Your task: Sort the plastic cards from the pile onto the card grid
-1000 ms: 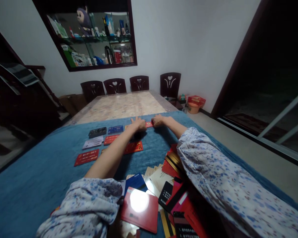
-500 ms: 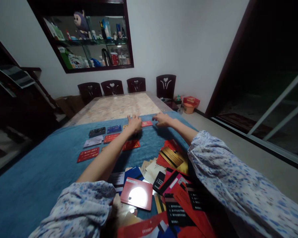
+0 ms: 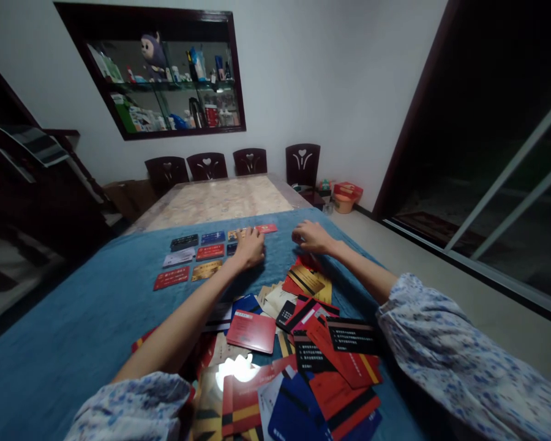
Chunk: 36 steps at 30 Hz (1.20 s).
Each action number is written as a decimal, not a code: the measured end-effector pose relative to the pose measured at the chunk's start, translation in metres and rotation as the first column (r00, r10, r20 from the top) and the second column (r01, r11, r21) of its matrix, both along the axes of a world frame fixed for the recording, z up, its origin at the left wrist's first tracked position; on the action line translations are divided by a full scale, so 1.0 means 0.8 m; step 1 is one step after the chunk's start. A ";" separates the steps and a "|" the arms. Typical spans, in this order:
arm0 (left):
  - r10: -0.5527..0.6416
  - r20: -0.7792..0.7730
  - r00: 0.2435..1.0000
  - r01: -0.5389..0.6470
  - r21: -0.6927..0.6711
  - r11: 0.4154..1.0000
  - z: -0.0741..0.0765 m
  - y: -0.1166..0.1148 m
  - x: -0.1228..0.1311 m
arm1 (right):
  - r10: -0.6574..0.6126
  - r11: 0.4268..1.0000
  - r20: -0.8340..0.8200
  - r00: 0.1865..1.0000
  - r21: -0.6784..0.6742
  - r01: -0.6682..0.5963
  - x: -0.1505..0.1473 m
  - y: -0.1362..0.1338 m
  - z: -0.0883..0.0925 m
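Note:
My left hand (image 3: pixel 250 247) is over the right side of the laid-out rows of cards, its fingers apart and pointing down. Beneath and beside it are a gold card (image 3: pixel 234 235), a dark blue card (image 3: pixel 231 249) and a red card (image 3: pixel 267 228). My right hand (image 3: pixel 313 237) is above the blue cloth to the right of the red card, fingers loosely bent, with nothing visible in it. Farther left lie a black card (image 3: pixel 184 242), a blue card (image 3: pixel 212 237), a white card (image 3: pixel 179 257) and several red and gold ones.
A loose, overlapping heap of cards (image 3: pixel 251 331) spreads near me on the blue cloth (image 3: pixel 64 306). Beyond the cloth is the bare marble-patterned tabletop (image 3: pixel 224 199), with dark wooden chairs (image 3: pixel 303 164) behind. A shelf cabinet (image 3: pixel 179 82) is set in the wall.
My left hand has moved slightly nearer to me, off the red card at the back. My right hand has shifted a little right and its fingers are more bent. The view has tilted slightly.

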<state>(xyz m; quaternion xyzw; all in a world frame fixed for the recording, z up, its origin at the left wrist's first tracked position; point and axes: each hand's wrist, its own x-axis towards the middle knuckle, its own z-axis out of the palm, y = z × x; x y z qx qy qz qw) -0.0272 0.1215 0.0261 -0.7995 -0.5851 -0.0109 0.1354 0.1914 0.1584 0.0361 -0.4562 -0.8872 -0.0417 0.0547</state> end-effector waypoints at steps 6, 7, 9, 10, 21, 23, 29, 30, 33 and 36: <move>-0.084 0.083 0.993 0.086 -0.024 0.996 -0.004 -0.033 0.015 | -0.017 0.999 -0.020 1.000 0.039 0.017 0.018 -0.041 -0.015; -0.107 0.091 0.990 0.109 -0.024 0.994 -0.005 -0.038 0.018 | -0.019 0.999 -0.030 0.999 0.045 0.020 0.020 -0.049 -0.018; -0.159 0.101 0.982 0.163 -0.028 0.986 -0.006 -0.048 0.024 | -0.021 0.998 -0.052 0.998 0.063 0.025 0.025 -0.064 -0.023; -0.187 0.105 0.977 0.191 -0.030 0.981 -0.007 -0.052 0.027 | -0.033 0.997 -0.059 0.998 0.071 0.037 0.027 -0.072 -0.025; -0.413 0.172 0.894 0.437 -0.137 0.889 -0.016 -0.070 0.050 | -0.072 0.993 -0.088 0.994 0.084 0.079 0.044 -0.129 -0.044; -0.417 0.174 0.892 0.445 -0.172 0.879 -0.017 -0.071 0.053 | -0.071 0.993 -0.078 0.994 0.085 0.078 0.043 -0.134 -0.043; -0.425 0.154 0.892 0.451 -0.236 0.861 -0.023 -0.072 0.058 | -0.026 0.996 -0.088 0.996 0.087 0.034 0.036 -0.145 -0.048; -0.426 0.153 0.892 0.452 -0.249 0.857 -0.024 -0.072 0.059 | -0.020 0.996 -0.090 0.996 0.081 0.028 0.036 -0.147 -0.049; -0.421 0.153 0.894 0.448 -0.291 0.845 -0.023 -0.073 0.060 | -0.008 0.998 -0.096 0.995 0.065 0.014 0.036 -0.150 -0.050; -0.412 0.137 0.901 0.434 -0.288 0.854 -0.020 -0.075 0.059 | 0.017 0.998 -0.104 0.994 0.061 -0.011 0.037 -0.152 -0.051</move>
